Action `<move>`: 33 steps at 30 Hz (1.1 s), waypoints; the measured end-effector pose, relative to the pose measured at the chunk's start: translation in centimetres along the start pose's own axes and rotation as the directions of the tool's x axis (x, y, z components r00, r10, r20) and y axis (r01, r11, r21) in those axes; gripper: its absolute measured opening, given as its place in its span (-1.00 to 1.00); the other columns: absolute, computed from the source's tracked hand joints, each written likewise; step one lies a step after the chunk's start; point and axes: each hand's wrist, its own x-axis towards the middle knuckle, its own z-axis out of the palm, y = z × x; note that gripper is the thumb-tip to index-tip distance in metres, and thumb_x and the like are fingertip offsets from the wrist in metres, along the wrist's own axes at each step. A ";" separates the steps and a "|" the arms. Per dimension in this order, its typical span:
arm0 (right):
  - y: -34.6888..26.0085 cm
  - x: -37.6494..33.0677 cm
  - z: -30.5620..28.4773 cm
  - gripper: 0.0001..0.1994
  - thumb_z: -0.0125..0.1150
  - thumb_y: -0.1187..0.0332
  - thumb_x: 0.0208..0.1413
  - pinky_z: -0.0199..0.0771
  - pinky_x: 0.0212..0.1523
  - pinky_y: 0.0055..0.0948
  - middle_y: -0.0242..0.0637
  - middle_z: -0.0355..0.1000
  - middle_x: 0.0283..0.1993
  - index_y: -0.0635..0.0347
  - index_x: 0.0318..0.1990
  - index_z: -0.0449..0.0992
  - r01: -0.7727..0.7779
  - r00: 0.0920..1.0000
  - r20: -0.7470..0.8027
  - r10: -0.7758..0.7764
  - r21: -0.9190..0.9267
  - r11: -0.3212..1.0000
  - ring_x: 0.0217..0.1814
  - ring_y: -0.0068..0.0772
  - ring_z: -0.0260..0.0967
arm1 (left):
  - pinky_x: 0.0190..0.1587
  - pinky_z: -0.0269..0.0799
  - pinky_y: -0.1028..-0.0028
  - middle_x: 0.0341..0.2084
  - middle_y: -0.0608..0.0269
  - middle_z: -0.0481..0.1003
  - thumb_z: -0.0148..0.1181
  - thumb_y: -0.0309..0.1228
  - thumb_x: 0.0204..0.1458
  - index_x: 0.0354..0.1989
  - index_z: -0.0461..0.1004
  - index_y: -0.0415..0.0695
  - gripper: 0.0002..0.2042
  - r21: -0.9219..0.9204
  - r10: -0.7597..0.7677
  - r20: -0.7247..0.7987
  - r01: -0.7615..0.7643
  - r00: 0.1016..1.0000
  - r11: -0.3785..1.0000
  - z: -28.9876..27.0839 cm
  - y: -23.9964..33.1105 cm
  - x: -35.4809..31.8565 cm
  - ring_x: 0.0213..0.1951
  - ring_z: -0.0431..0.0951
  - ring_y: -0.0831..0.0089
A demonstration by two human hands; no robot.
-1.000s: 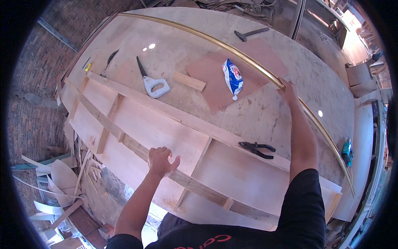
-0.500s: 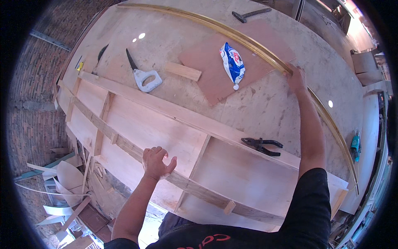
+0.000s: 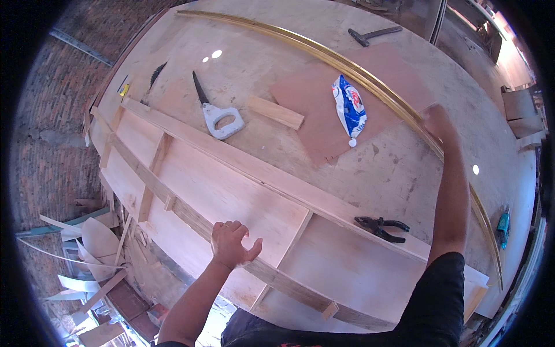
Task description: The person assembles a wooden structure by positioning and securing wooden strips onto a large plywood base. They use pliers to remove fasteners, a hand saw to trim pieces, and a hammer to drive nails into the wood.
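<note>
- Right hand (image 3: 438,122): fingers curled in at the long gold strip (image 3: 358,72); blurred, cannot tell if it grips or only touches.
- Gold strip: lies in a long bend over the worktop (image 3: 404,170), from far left edge to near right, passing the right forearm.
- Left hand (image 3: 234,246): half open, fingers bent, thumb spread, nothing seen in grasp; over the curved wooden slat (image 3: 188,216), contact unclear.
- Slat: runs along the pale wooden frame (image 3: 231,163) on the near side.
- Pliers (image 3: 378,227): on frame's long rail, between the hands.
- Blue-and-white packet (image 3: 350,109): on brown sheet (image 3: 315,141), left of right hand.
- Wood block (image 3: 277,111): partly over the sheet; handsaw (image 3: 211,117) left of it.
- Hammer (image 3: 383,33): far side, beyond the strip.
- Teal tool (image 3: 503,229): right, outside the strip.
</note>
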 end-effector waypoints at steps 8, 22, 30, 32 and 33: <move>-14.1 21.2 6.0 -0.49 0.20 0.27 0.25 0.36 0.36 -0.09 0.13 0.42 0.30 0.25 0.32 0.42 0.248 0.858 -0.477 -0.192 0.056 0.967 0.29 0.15 0.41 | -0.15 0.32 0.21 -0.52 0.32 0.50 0.42 -0.17 -0.22 -0.55 0.49 0.04 -0.77 -0.033 0.005 -0.019 -0.006 1.000 0.999 0.4 -0.7 0.0 -0.41 0.55 0.27; -22.1 23.6 6.2 -0.61 0.05 0.24 0.23 0.44 0.25 0.10 0.16 0.51 0.18 0.20 0.10 0.59 -0.031 0.942 -0.330 0.062 0.098 0.995 0.29 0.23 0.44 | -0.11 0.41 0.22 -0.46 0.26 0.48 0.37 -0.10 -0.11 -0.52 0.52 -0.07 -0.70 -0.076 -0.032 0.047 0.036 0.998 0.996 -0.7 -0.5 0.2 -0.34 0.56 0.26; -16.3 28.6 5.1 -0.59 0.22 0.08 0.15 0.49 0.17 -0.03 0.20 0.57 0.03 0.27 -0.11 0.68 0.205 0.888 -0.380 -0.258 -0.172 0.963 0.17 0.18 0.52 | -0.08 0.34 0.13 -0.45 0.26 0.47 0.41 -0.15 -0.20 -0.47 0.52 -0.07 -0.72 -0.125 0.003 0.028 0.001 1.000 0.992 0.6 -1.2 0.8 -0.32 0.54 0.23; -19.9 25.3 2.9 -0.58 0.20 0.05 0.18 0.46 0.21 -0.05 0.16 0.56 0.07 0.23 -0.07 0.68 0.271 0.908 -0.320 -0.270 -0.044 0.962 0.19 0.15 0.51 | -0.06 0.33 0.13 -0.46 0.25 0.46 0.40 -0.14 -0.19 -0.46 0.52 -0.07 -0.71 -0.115 -0.034 0.022 0.037 0.999 0.993 0.4 -1.1 -0.1 -0.33 0.53 0.21; -21.0 23.1 1.1 -0.58 0.20 0.04 0.19 0.45 0.22 -0.06 0.14 0.57 0.08 0.21 -0.05 0.68 0.291 0.910 -0.315 -0.268 0.026 0.956 0.20 0.13 0.51 | -0.06 0.34 0.14 -0.47 0.25 0.46 0.38 -0.14 -0.18 -0.47 0.53 -0.08 -0.72 -0.101 -0.044 0.049 0.048 0.998 0.994 0.1 -1.0 -0.3 -0.33 0.53 0.21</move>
